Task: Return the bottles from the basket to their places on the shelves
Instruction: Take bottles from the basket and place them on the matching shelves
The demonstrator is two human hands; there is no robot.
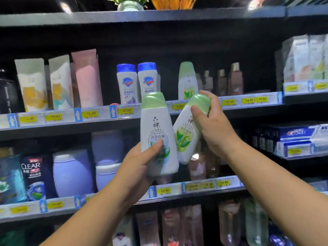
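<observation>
Left hand (136,167) grips one bottle (158,132) low; right hand (211,125) grips another bottle (186,137) near its cap. Smooth plastic, likely light but slippery. Best held round the body.

top: potted plant (130,4) | left: pale refill pouches (32,84) | right: toothpaste boxes (298,134) (blue) | front: yellow price tags (125,110)

Free gap: between 2 blue-capped bottles (147,80), green-capped bottle (187,80).

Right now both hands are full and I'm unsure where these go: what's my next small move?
Probably lift the tilted bottle in the right hand into the gap beside the matching green-capped bottle on the shelf above; it looks free.
</observation>
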